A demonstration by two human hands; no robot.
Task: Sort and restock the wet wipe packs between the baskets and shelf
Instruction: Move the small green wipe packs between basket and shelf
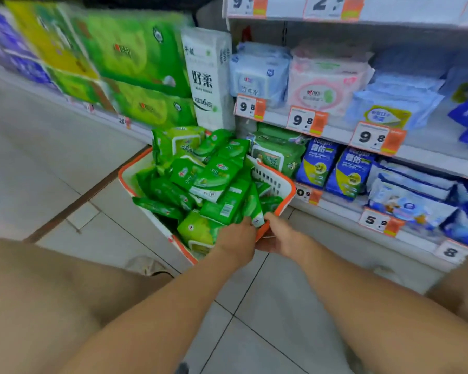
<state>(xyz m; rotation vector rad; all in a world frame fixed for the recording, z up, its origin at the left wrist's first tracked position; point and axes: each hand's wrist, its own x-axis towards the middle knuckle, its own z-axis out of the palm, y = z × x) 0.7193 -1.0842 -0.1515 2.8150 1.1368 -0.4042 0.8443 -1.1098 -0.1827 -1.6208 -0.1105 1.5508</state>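
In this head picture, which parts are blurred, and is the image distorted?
Head view: the green tissue packs at upper left are smeared by motion blur; the basket of green wet wipe packs and both hands, left and right, are sharper; the wide-angle lens bends the shelf edge; lighting is even.

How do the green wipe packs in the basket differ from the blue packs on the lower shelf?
The green wipe packs lie jumbled at all angles in the basket; the blue packs stand upright, side by side on the shelf. The green ones are many, the blue ones few. Both are soft plastic packs.
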